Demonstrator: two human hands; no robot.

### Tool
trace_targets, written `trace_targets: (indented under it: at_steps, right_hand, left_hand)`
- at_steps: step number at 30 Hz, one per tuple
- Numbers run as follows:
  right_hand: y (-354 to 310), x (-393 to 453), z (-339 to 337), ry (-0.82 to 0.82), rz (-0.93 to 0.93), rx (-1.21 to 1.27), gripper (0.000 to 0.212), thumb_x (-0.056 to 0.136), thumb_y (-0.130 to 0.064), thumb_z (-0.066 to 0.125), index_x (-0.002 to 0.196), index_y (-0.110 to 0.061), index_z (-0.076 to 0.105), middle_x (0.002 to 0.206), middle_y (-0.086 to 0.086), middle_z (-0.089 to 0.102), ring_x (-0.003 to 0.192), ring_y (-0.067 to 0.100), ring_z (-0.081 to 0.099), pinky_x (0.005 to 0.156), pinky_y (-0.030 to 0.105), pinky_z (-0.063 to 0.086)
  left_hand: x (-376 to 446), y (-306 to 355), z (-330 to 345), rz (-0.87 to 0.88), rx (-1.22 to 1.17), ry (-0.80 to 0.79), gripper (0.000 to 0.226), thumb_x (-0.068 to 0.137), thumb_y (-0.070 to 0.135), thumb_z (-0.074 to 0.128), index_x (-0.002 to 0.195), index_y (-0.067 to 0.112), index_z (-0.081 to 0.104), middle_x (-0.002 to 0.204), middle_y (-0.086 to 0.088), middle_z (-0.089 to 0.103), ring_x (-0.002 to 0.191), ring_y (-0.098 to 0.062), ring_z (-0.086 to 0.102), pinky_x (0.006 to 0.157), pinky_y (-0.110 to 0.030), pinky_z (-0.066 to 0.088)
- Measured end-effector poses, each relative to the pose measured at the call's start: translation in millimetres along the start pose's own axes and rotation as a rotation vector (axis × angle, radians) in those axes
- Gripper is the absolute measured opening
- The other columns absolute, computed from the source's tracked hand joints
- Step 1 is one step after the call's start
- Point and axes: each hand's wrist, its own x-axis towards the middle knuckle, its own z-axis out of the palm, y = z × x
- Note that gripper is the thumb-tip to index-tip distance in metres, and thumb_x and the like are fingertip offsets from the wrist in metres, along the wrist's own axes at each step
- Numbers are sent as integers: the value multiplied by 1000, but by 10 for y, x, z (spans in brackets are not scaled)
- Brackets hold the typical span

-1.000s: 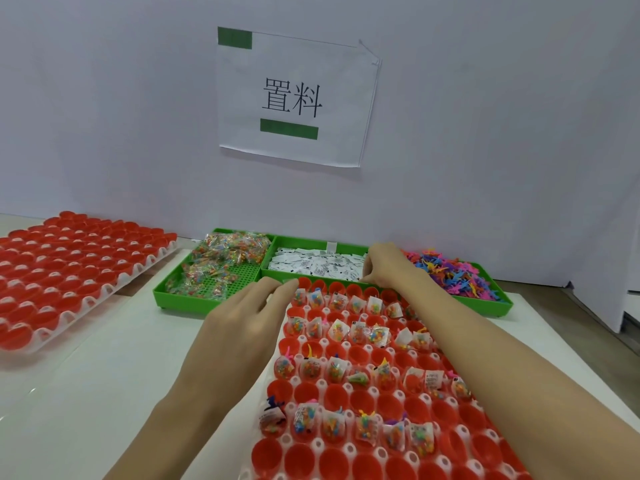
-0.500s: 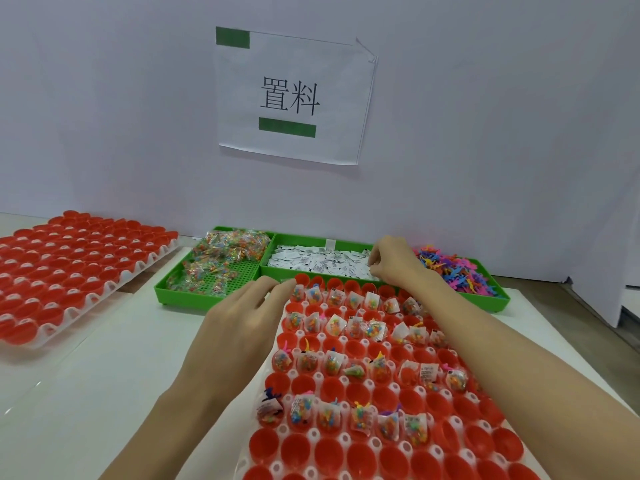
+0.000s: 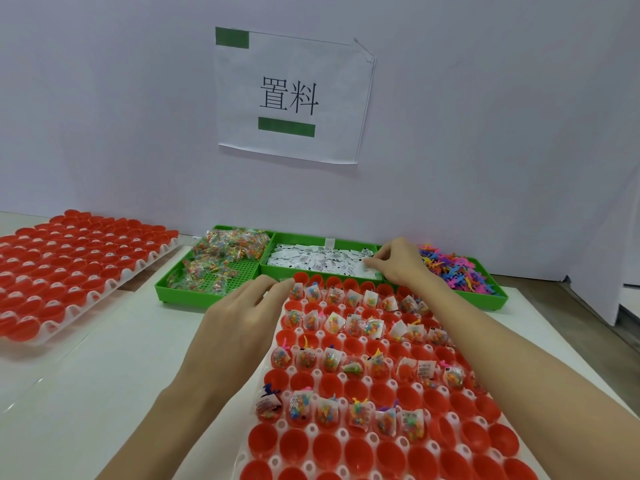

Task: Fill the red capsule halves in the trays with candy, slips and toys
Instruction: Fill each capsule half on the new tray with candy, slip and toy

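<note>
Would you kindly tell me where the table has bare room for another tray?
Bare table shows between the left capsule tray and the near tray, in front of the green bins. The right is crowded: the near tray and right arm fill it, leaving a bare corner.

The near tray [image 3: 277,460] of red capsule halves [image 3: 356,452] lies flat on the tabletop; alternate rows hold candy, slips and toys, the others stand empty. Just behind it sit green bins: candy packets [image 3: 221,252] left, white slips [image 3: 318,261] middle, coloured toys [image 3: 453,268] right. A second tray [image 3: 52,332] lies well left.
</note>
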Motion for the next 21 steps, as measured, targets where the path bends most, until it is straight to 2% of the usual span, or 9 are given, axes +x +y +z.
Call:
trace_targets:
  at_steps: [2, 4, 6, 10, 14, 18, 21]
  right_hand:
    - [24, 0, 2, 9, 4, 19, 23, 96, -24, 70, 94, -3, 80, 102, 12, 77, 75, 20, 66, 66, 24, 47]
    - [44, -12, 3, 35, 9, 50, 19, 95, -22, 71, 99, -5, 79, 106, 10, 76, 85, 17, 64, 76, 28, 47]
    - [60, -28, 1, 61, 9, 61, 17, 95, -20, 71, 102, -6, 79, 106, 10, 76, 86, 15, 63, 78, 29, 48]
    - [103, -69, -6, 74, -19, 49, 17, 94, -14, 71, 106, -4, 78, 109, 12, 76, 100, 21, 69, 84, 27, 49]
    - [145, -102, -20, 102, -33, 26, 15, 93, -10, 72, 104, -4, 79, 107, 11, 76, 90, 14, 64, 83, 24, 49]
    - [157, -127, -45, 146, -32, 66, 9, 91, -12, 74, 97, -7, 79, 80, 4, 74, 75, 13, 69, 80, 33, 61]
    - [164, -143, -43, 158, -45, 64, 9, 92, -13, 74, 97, -8, 78, 77, 1, 72, 73, 12, 69, 77, 32, 61]
  left_hand:
    - [-3, 2, 3, -5, -1, 1, 46, 75, -8, 85, 117, 4, 73, 96, -6, 70, 76, -23, 67, 56, -35, 58]
    - [-3, 8, 7, -7, 1, 1, 45, 75, -8, 85, 117, 4, 73, 95, -6, 70, 76, -23, 67, 56, -36, 59]
    - [-3, 10, 7, -8, 3, 8, 45, 74, -8, 85, 116, 4, 74, 94, -6, 71, 76, -24, 68, 57, -36, 59]
    - [-3, 11, -3, -12, -6, 8, 47, 73, -9, 86, 116, 5, 74, 95, -6, 71, 77, -24, 69, 56, -38, 59]
    - [-5, 20, -3, -12, -18, 7, 47, 73, -10, 85, 116, 5, 74, 95, -6, 72, 78, -25, 69, 56, -39, 60]
    - [-11, 25, -6, -28, -51, 16, 47, 75, -8, 85, 119, 5, 73, 95, -5, 72, 76, -23, 68, 58, -36, 60]
    - [3, 38, 6, -33, -76, 51, 44, 85, -1, 79, 127, 6, 69, 93, -2, 73, 73, -17, 67, 61, -30, 59]
